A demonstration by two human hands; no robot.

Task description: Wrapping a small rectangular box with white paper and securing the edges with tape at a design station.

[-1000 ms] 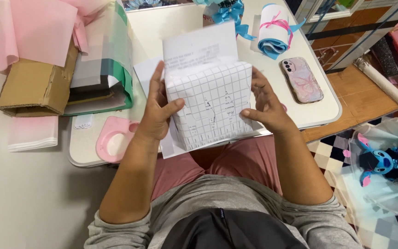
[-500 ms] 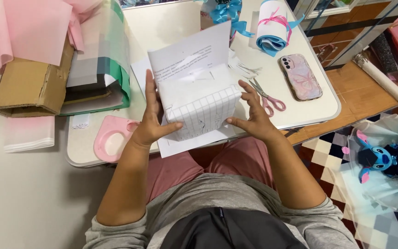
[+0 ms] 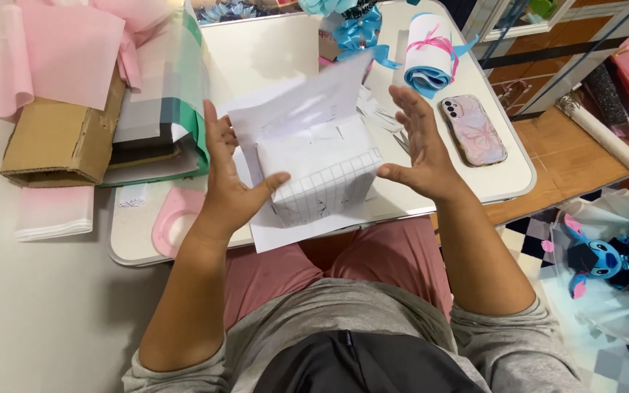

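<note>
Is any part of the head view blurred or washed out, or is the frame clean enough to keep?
Head view: the raised flap of white paper is motion-blurred, and the right hand looks slightly soft; the left hand and the grid-patterned wrapped box are sharp. Lighting is even, with mild glare on the white tabletop. Edges bend slightly, as with a wide lens.

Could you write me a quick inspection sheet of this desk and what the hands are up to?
Surface: white table, crowded.
Job's things: box wrapped in white gridded paper, top flap up.
Clutter: phone, blue paper roll, blue ribbon, cardboard box, pink tissue, pink tape holder.
Grippers: left hand grips the box; right hand open, thumb at the box's edge.
Cables: nothing seen.
Surroundings: blue plush bouquet on the floor.
</note>
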